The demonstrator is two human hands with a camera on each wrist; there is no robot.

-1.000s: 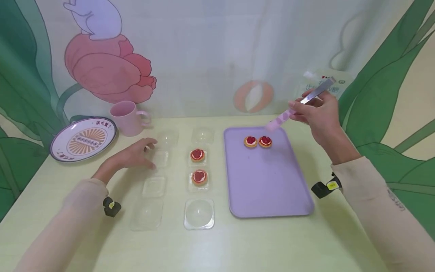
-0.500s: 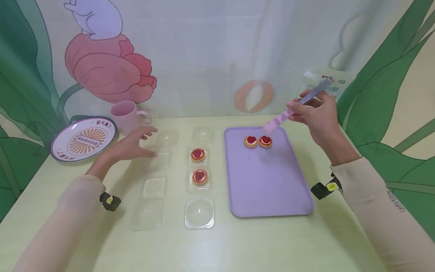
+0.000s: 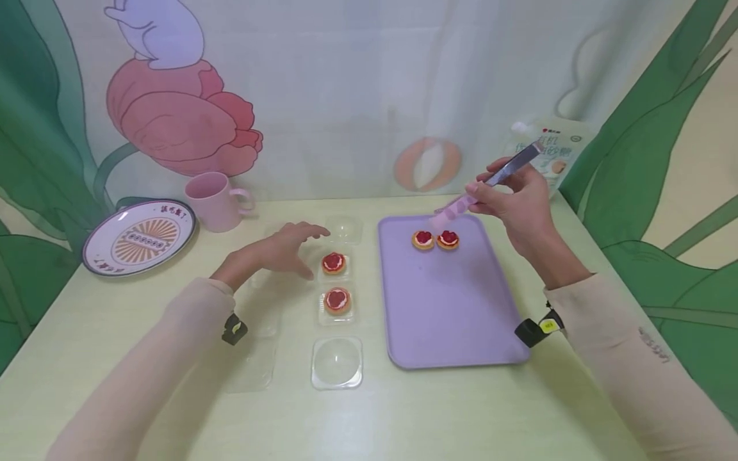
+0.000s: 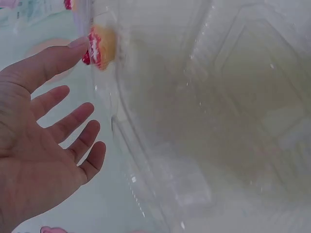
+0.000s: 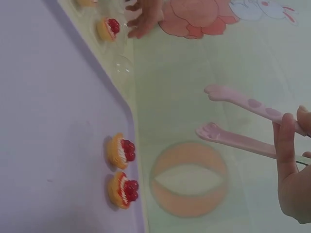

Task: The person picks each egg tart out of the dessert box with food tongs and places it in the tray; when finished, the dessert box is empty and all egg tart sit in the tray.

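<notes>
My right hand (image 3: 521, 208) grips pink-tipped metal tongs (image 3: 451, 212) above the back of a purple tray (image 3: 455, 320). In the right wrist view the tongs' two paw-shaped tips stand apart, with nothing between them. Below them, two small red-topped tarts (image 3: 435, 241) sit side by side on the tray. My left hand (image 3: 281, 251) is spread beside a tart (image 3: 333, 263) in a clear plastic box, thumb toward it, holding nothing. Another tart (image 3: 337, 300) sits in the clear box in front of that one. The left hand and forearm hide part of the left column of boxes.
Several clear plastic box halves, such as a domed lid (image 3: 337, 363), stand in two columns left of the tray. A pink mug (image 3: 214, 203) and a patterned plate (image 3: 140, 238) are at the back left. A printed pouch (image 3: 556, 150) stands behind the right hand.
The left hand has moved right, from the left column of boxes to beside the far boxed tart. The right hand has shifted slightly left with the tongs. The tarts have stayed in place.
</notes>
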